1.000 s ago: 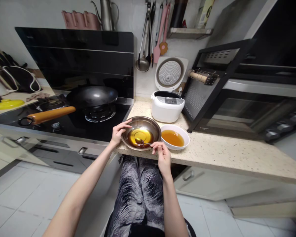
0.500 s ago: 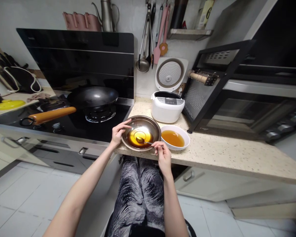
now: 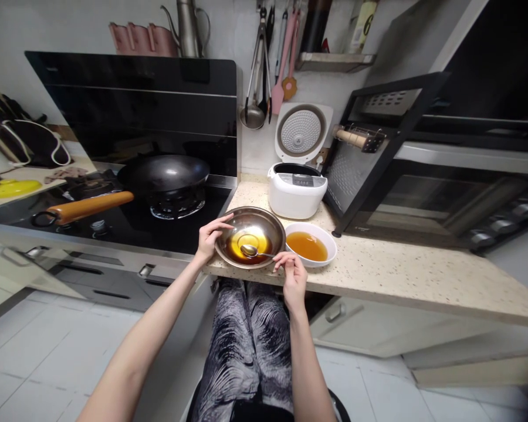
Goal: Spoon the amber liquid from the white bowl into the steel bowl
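My left hand (image 3: pixel 209 239) grips the left rim of a stainless steel bowl (image 3: pixel 270 223), thumb and fingers closed on its edge. In the bowl lies a shallow amber-brown liquid (image 3: pixel 234 249). My right hand (image 3: pixel 294 280) pinches the handle of a metal spoon (image 3: pixel 249 251) over the bowl's front right rim. The spoon's head is in or just above the liquid; I cannot tell which. Close on the right stands a white bowl (image 3: pixel 333 251) with orange-brown liquid.
Behind the bowls stands a white rice cooker (image 3: pixel 297 196), lid raised. A black wok (image 3: pixel 167 173) with a wooden handle (image 3: pixel 92 206) sits on the stove to the left. An oven (image 3: pixel 453 205) stands on the right. The counter's front edge (image 3: pixel 378 298) runs before me.
The spoon's head has shifted slightly left in the bowl and looks brighter, less covered by liquid. My left hand keeps its grip on the rim. The whole view has shifted slightly.
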Demonstrator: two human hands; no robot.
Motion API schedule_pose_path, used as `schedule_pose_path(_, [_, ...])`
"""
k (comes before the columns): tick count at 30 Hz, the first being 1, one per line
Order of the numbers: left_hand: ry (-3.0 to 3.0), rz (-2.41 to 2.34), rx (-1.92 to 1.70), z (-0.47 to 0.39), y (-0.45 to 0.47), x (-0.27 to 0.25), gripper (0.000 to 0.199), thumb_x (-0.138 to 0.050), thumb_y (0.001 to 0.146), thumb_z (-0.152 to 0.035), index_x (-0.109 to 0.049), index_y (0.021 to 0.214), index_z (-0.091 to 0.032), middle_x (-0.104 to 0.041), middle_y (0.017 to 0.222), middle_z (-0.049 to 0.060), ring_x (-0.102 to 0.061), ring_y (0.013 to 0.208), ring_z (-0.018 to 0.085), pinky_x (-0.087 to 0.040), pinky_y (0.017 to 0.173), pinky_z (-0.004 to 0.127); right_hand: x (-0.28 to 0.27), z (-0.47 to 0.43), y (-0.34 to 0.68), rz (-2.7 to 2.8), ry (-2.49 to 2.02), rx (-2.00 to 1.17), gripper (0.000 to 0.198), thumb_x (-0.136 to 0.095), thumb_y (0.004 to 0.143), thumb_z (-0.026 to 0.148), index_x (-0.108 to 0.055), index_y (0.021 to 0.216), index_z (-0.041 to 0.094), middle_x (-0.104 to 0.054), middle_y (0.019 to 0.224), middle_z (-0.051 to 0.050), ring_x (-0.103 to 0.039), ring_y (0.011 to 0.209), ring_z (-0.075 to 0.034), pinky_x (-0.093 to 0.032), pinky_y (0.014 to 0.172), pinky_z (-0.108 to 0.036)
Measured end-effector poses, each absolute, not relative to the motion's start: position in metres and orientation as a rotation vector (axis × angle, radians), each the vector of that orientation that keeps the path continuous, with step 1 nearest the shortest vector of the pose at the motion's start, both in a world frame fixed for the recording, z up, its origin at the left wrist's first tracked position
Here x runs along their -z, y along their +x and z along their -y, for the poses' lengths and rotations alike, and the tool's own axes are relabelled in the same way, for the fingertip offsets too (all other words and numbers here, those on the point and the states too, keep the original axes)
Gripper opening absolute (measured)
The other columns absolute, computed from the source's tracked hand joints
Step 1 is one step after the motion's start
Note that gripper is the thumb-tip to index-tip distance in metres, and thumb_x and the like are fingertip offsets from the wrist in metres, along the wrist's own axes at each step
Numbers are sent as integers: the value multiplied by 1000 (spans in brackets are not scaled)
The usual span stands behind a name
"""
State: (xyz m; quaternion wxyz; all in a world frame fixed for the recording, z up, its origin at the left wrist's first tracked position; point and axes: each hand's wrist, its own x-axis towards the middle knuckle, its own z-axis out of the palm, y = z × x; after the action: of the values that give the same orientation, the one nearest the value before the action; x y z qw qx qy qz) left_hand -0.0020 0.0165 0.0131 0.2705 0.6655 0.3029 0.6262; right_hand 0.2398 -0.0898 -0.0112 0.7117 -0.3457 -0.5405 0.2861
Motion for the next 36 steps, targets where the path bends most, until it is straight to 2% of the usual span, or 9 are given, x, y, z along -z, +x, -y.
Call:
schedule_pose_path(16, [1790, -802, -1638, -22, -4, -9, 34, -52, 75, -19, -84, 87, -22, -75, 131, 6, -67, 128, 33, -45, 117, 51, -10, 94, 250, 1082, -769, -443, 33, -50, 105, 45, -57, 83, 21, -65, 84, -2, -60, 71, -14, -52, 68, -28])
schedule_pose_path(31, [1782, -801, -1638, -24, -4, -7, 35, -52, 73, -18, -84, 86, -21, -75, 130, 6, -67, 127, 33, -45, 117, 50, -26, 90, 271, 860, -717, -299, 33, -56, 102, 45, -58, 81, 20, -65, 88, -1, -60, 69, -12, -52, 69, -29])
schedule_pose_path(36, [1774, -800, -1642, -24, -4, -7, 36, -52, 72, -17, -84, 86, -21, -76, 129, 6, -68, 127, 32, -47, 116, 50, -25, 94, 280, 861, -786, -189, 34, -53, 104, 44, -58, 80, 20, -64, 86, -2, -62, 76, -15, -51, 72, -31])
